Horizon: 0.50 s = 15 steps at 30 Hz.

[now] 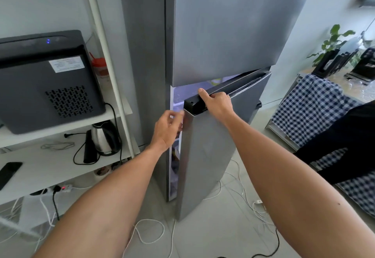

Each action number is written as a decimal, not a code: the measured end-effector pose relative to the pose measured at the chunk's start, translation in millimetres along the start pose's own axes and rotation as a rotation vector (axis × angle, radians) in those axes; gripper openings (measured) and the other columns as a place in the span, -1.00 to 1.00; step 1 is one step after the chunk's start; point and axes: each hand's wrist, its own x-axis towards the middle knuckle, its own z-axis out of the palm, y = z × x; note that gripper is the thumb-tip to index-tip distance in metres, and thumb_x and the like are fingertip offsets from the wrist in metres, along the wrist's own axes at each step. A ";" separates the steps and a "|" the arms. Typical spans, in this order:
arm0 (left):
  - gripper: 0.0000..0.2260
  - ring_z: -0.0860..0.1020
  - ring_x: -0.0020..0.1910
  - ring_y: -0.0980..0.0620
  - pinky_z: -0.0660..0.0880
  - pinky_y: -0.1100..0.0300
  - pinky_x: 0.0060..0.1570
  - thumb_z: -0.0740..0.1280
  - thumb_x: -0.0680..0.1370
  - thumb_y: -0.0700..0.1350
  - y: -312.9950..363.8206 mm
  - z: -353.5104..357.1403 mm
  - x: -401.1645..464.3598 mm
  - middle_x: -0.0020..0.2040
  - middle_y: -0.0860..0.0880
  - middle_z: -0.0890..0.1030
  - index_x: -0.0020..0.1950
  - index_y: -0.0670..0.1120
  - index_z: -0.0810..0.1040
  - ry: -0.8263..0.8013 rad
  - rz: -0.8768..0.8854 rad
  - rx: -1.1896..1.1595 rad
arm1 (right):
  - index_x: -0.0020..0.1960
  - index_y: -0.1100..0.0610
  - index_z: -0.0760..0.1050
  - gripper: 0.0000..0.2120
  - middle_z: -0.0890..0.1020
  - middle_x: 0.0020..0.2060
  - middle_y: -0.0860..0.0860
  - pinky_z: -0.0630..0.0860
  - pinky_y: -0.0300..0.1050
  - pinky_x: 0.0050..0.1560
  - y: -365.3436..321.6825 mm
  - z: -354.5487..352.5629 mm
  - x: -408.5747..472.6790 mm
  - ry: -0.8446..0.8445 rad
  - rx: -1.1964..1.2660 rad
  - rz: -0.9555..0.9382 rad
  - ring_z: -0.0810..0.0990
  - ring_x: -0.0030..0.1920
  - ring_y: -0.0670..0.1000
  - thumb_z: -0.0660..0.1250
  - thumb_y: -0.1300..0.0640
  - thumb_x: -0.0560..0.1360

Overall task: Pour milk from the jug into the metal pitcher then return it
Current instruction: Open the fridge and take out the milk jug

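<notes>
A brushed, matt grey metal finish is shown on the fridge door and on the freezer door above it. The top edge of the fridge door is capped with dark, slightly glossy plastic, and that cap is gripped by the right hand. At nine o'clock, a matt black plastic casing with a perforated vent and a white paper label is seen on the appliance. Below it, polished shiny metal with black plastic trim is shown by the kettle. The shelf unit is finished in smooth matt white. At three o'clock, blue-and-white checked cloth is draped over a table. Pale, smooth tiles are seen on the floor.
</notes>
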 end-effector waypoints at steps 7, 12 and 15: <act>-0.79 0.60 -0.05 -0.01 0.48 0.18 -0.15 0.28 0.65 -0.15 21.1 38.6 -25.8 0.06 -0.01 0.65 0.25 -0.06 0.62 -0.070 0.147 0.355 | -0.51 0.13 0.29 -0.43 0.35 -0.58 -0.04 0.28 -0.14 -0.48 43.6 -66.4 -48.0 0.147 -0.022 0.034 0.32 -0.54 -0.03 0.47 -0.18 0.41; -0.68 0.57 0.25 -0.15 0.52 -0.07 0.26 0.30 0.68 -0.14 36.8 91.8 -57.5 0.34 -0.14 0.59 0.43 -0.14 0.55 -0.341 0.215 0.515 | -0.39 0.15 0.41 -0.52 0.46 -0.49 0.01 0.33 -0.15 -0.46 76.9 -132.4 -80.7 0.151 -0.110 0.053 0.38 -0.50 -0.03 0.50 -0.18 0.41; -0.70 0.50 0.40 -0.19 0.42 -0.01 0.38 0.33 0.66 -0.14 45.5 127.7 -78.4 0.44 -0.20 0.53 0.37 -0.22 0.59 -0.408 0.283 0.597 | -0.30 0.18 0.44 -0.59 0.46 -0.44 0.02 0.33 -0.17 -0.47 94.5 -169.1 -96.9 0.109 -0.181 0.086 0.39 -0.46 -0.02 0.45 -0.11 0.49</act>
